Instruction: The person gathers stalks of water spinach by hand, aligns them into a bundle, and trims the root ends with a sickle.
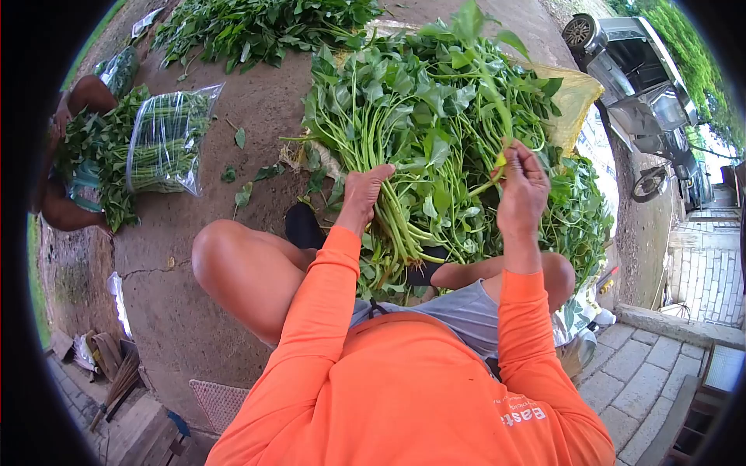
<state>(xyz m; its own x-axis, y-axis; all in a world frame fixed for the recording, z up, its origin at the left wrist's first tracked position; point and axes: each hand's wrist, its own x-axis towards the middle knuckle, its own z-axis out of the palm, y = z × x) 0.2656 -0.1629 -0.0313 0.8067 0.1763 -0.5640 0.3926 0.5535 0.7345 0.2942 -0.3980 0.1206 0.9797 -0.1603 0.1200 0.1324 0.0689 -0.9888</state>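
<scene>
My left hand [364,194] is closed round the long green stems of a bunch of leafy greens [353,144], whose leaves point away from me and whose cut, brownish ends hang toward my lap. My right hand [524,185] is raised over the pile at the right, fingers pinched on a single leafy stem [488,85] that stands up from the grip, a yellowish leaf near the fingertips. Under and around both hands spreads a large heap of loose leafy greens [579,202], between my bent legs. Part of the left fingers is hidden behind the stems.
Another heap of greens [256,27] lies at the back. At the left, a person's hand [105,225] is near a clear plastic bag [175,144] packed with greens. A yellow sack [571,101] sits beside the heap. A vehicle [641,78] stands at the right, a broom [120,380] lower left.
</scene>
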